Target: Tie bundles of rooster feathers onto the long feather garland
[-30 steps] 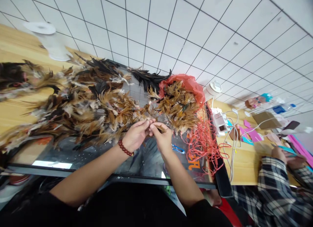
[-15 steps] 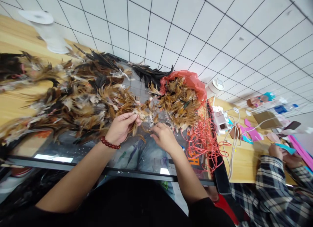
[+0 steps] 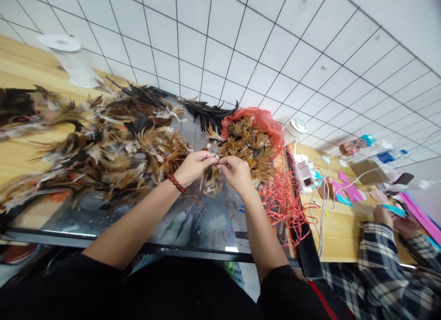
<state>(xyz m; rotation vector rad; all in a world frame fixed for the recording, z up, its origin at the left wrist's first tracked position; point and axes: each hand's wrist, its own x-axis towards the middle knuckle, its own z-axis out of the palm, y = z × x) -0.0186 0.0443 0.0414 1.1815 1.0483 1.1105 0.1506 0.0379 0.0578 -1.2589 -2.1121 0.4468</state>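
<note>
My left hand (image 3: pixel 195 167), with a dark red bead bracelet at the wrist, pinches the top of a small bunch of brown feathers (image 3: pixel 211 181). Opposite it, my right hand (image 3: pixel 237 174) is closed in a pinch, fingertips meeting those of the left. Whatever lies between the right fingertips is too small to make out. A large spread of brown, black and whitish feathers (image 3: pixel 113 150) covers the table to the left. Behind my right hand, more brown feathers (image 3: pixel 246 143) spill from a red plastic bag (image 3: pixel 262 118).
Tangled red string (image 3: pixel 282 200) lies right of my right arm, beside a dark phone (image 3: pixel 310 255). White cables and a white power adapter (image 3: pixel 305 173) sit farther right, near a lidded white cup (image 3: pixel 295 128). A white spool (image 3: pixel 74 58) stands back left. A co-worker's hands (image 3: pixel 384 215) hold blue material.
My right hand has risen and closed its fingers, meeting my left hand. The left hand has moved slightly right with the feathers. The view has shifted a little.
</note>
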